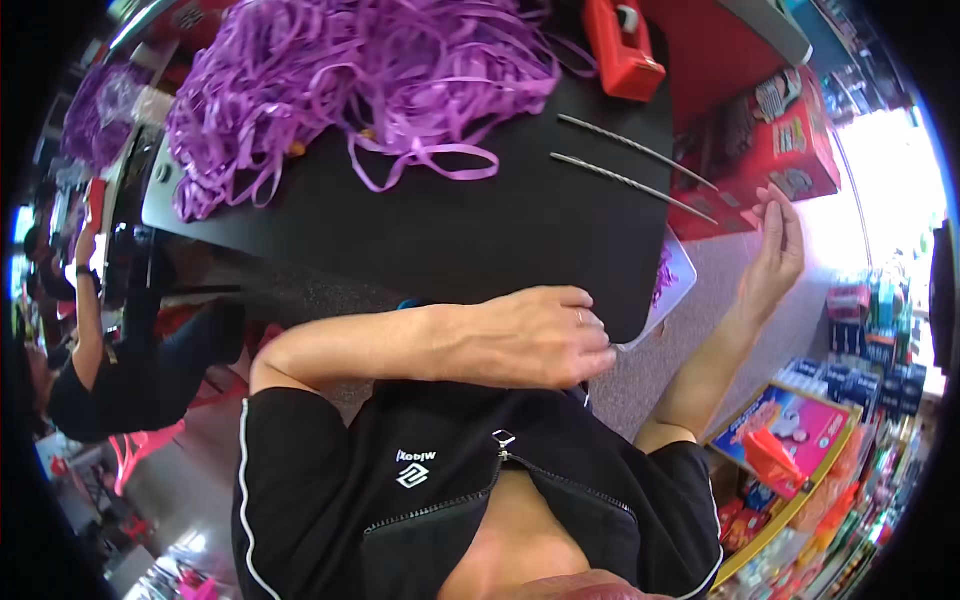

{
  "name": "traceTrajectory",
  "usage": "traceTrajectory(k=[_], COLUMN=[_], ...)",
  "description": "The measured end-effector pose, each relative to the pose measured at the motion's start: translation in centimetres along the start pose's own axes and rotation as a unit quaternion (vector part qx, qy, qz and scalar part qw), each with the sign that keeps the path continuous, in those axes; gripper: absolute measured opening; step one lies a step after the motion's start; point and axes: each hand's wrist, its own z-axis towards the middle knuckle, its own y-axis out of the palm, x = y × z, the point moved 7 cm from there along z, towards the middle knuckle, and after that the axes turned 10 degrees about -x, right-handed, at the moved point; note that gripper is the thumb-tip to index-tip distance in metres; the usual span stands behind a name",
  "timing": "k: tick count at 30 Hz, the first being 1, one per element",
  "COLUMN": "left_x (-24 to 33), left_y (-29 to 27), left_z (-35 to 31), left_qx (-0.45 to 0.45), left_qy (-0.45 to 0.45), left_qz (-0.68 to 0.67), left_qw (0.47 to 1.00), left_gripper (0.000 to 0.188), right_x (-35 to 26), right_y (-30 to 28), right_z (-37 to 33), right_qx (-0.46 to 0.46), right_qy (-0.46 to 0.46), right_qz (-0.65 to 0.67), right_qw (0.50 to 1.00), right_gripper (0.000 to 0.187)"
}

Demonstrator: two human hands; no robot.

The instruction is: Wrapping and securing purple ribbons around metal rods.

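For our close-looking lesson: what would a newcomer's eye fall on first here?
The big tangled heap of purple ribbon across the far part of the black table would likely draw the eye first. Next come two thin metal rods jutting past the table's right edge, with a red tape dispenser beyond them. The left hand is by the near edge, the right hand off to the right.

Black tabletop (400, 230) before you, across upper middle of frame; pale rim (195, 224) along left edge. Large tangled heap of purple ribbon (370, 60) covers upper left, loops spilling down toward frame's centre. At upper right, red tape dispenser (622, 62), near your ribbon. Below it, two thin metal rods (610, 176) lie slanted, side by side but apart, right ends jutting past table's right edge.
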Motion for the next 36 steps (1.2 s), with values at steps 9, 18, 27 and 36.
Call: traceTrajectory(k=[9,18,27,36], left_x=[-2.2,-3.2,-6.8,-6.3], left_y=[-4.6,-5.5,-5.1,-6.8], left_z=[-10.8,-19.0,-21.7,-16.8], left_qx=[0.358,0.464,0.477,0.382], left_qy=[-0.282,-0.452,-0.569,-0.462], left_qz=[-0.003,-0.047,-0.15,0.104], left_qw=[0.89,0.76,0.653,0.794], left_gripper=[0.028,0.017,0.053,0.023], right_x=[-12.2,-11.7,-16.8,-17.6], right_y=[22.9,31.2,27.5,13.8], right_z=[-2.4,-3.6,-5.0,-9.9], right_qx=[-0.406,-0.389,-0.369,-0.575], right_qy=[-0.304,-0.311,-0.391,-0.277], right_qz=[-0.163,-0.275,-0.061,0.298], right_qw=[0.846,0.822,0.841,0.71], right_gripper=[0.018,0.031,0.011,0.02])
